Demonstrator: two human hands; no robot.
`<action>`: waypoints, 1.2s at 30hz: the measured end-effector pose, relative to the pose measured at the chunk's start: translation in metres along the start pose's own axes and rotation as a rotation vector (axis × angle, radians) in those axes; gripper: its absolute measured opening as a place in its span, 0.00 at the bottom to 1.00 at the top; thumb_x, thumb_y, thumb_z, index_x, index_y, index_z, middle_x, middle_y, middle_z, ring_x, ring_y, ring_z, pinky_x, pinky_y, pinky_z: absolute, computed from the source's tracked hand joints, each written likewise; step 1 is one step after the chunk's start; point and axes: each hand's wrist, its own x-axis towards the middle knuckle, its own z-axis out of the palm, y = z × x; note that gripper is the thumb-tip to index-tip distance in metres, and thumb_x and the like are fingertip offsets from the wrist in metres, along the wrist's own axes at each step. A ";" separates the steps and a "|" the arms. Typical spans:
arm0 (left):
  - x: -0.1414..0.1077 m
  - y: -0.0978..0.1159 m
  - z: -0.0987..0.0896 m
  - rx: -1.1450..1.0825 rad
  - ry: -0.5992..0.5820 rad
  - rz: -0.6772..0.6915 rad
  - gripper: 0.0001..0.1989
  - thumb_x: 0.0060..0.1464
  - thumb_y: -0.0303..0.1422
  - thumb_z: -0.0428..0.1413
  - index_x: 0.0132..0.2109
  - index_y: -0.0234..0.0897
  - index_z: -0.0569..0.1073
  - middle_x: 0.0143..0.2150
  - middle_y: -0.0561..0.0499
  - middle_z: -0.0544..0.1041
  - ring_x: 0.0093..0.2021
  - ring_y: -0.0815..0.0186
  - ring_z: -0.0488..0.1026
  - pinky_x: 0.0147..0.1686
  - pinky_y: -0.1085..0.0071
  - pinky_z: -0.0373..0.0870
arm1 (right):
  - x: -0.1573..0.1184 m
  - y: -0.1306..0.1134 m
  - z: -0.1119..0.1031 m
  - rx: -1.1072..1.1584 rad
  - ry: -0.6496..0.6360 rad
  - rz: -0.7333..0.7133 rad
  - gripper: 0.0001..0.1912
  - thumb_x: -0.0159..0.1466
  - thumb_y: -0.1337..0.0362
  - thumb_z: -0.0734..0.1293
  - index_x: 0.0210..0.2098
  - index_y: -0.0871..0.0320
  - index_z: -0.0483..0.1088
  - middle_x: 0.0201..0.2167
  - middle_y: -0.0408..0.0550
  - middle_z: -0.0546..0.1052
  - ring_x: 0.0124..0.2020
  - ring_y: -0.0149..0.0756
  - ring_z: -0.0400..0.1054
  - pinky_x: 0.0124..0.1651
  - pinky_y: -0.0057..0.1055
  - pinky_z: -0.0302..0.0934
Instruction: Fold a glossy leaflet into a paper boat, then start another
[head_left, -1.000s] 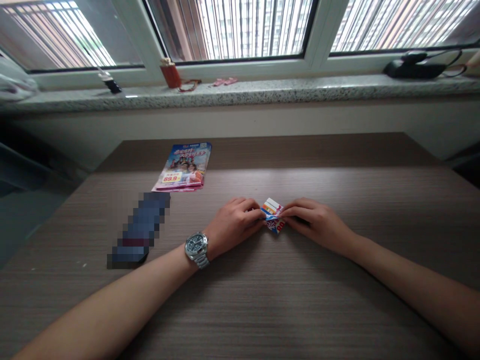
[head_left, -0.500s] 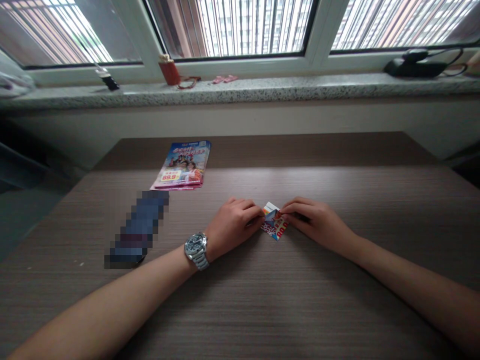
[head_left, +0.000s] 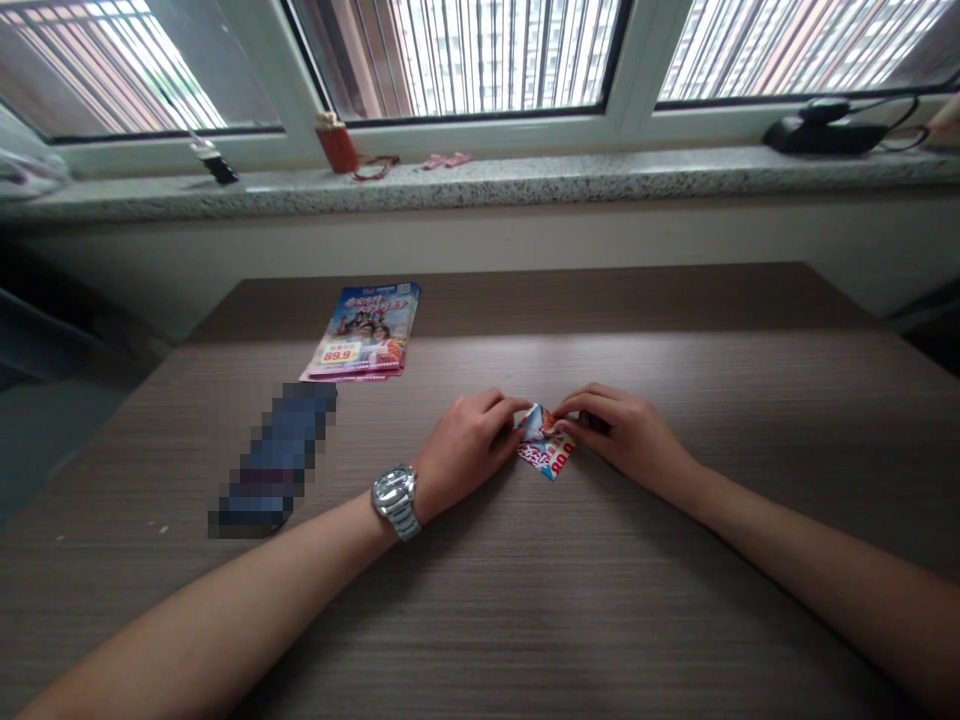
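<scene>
A small folded piece of printed paper (head_left: 548, 456), coloured blue, white, red and yellow, rests on the table with one corner pointing towards me. My left hand (head_left: 474, 440), a metal watch (head_left: 395, 500) on its wrist, pinches the paper's left side between thumb and fingers. From the right, my right hand (head_left: 615, 428) grips the upper right part, its thumb and forefinger closed at a raised flap near the middle. The fingertips cover parts of both side edges.
A stack of printed flyers (head_left: 365, 330) lies at the back left of the wooden table (head_left: 480, 620). Nearer me is a blurred-out dark blue object (head_left: 277, 460). On the stone sill (head_left: 555, 185) stand a red lighter-like item (head_left: 337, 147) and a black device with a cable (head_left: 821, 130).
The paper's upper flap has been folded over, so its white tip no longer shows at the top. Both hands have shifted slightly, the left forefinger reaching further up the paper.
</scene>
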 end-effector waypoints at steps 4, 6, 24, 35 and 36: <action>0.000 -0.002 0.001 0.031 0.028 0.075 0.13 0.67 0.32 0.57 0.56 0.46 0.76 0.49 0.48 0.77 0.45 0.63 0.74 0.45 0.65 0.68 | -0.001 0.004 0.002 0.007 0.002 -0.027 0.06 0.69 0.64 0.69 0.43 0.55 0.79 0.40 0.49 0.80 0.39 0.37 0.76 0.42 0.33 0.69; 0.000 -0.003 0.000 0.050 0.018 0.104 0.12 0.68 0.33 0.56 0.55 0.47 0.77 0.50 0.48 0.77 0.48 0.61 0.73 0.47 0.63 0.68 | -0.001 0.005 0.002 -0.008 -0.002 -0.047 0.07 0.70 0.64 0.68 0.43 0.54 0.80 0.40 0.50 0.80 0.39 0.37 0.76 0.42 0.33 0.70; 0.000 -0.001 -0.003 0.034 -0.010 0.163 0.13 0.69 0.34 0.54 0.57 0.41 0.77 0.58 0.48 0.79 0.58 0.59 0.75 0.57 0.59 0.67 | -0.005 0.003 0.004 -0.047 -0.034 -0.102 0.10 0.70 0.61 0.67 0.47 0.55 0.79 0.46 0.53 0.78 0.36 0.35 0.76 0.40 0.33 0.71; -0.003 -0.002 -0.002 0.049 -0.030 0.203 0.14 0.71 0.34 0.52 0.58 0.40 0.76 0.59 0.47 0.79 0.57 0.60 0.75 0.57 0.60 0.70 | -0.007 0.000 -0.002 -0.193 -0.096 -0.259 0.13 0.71 0.62 0.66 0.53 0.49 0.77 0.51 0.49 0.81 0.48 0.42 0.76 0.51 0.42 0.72; -0.003 -0.002 -0.002 0.048 -0.027 0.209 0.14 0.71 0.34 0.52 0.58 0.39 0.76 0.58 0.47 0.79 0.57 0.60 0.75 0.57 0.60 0.71 | -0.008 0.001 -0.002 -0.203 -0.104 -0.272 0.13 0.71 0.62 0.66 0.53 0.49 0.77 0.52 0.49 0.81 0.49 0.43 0.76 0.53 0.43 0.72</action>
